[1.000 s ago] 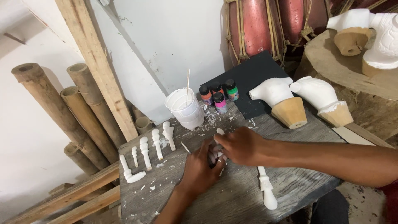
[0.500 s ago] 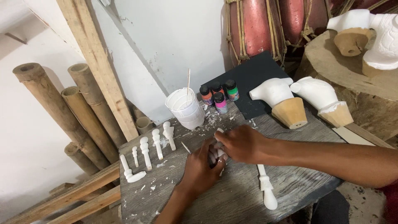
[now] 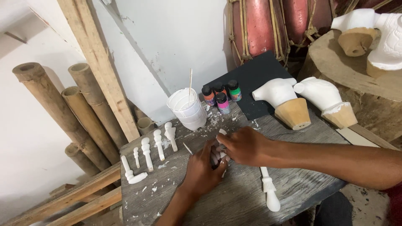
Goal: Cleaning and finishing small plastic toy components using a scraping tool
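Right at the middle of the grey weathered wooden tabletop [image 3: 293,188], the left hand [image 3: 203,169] is curled around a small white plaster piece [image 3: 218,154], and the right hand [image 3: 245,145] pinches its top end with bent fingers, so both are pretty much closed on it. Just beside the right forearm lies a long white turned plaster spindle [image 3: 269,192], and a row of little white plaster pegs [image 3: 153,148] sits off to the left. Behind the hands there's a stack of white plastic cups [image 3: 187,108] with a thin stick in it, next to some small paint bottles with coloured caps [image 3: 220,95].
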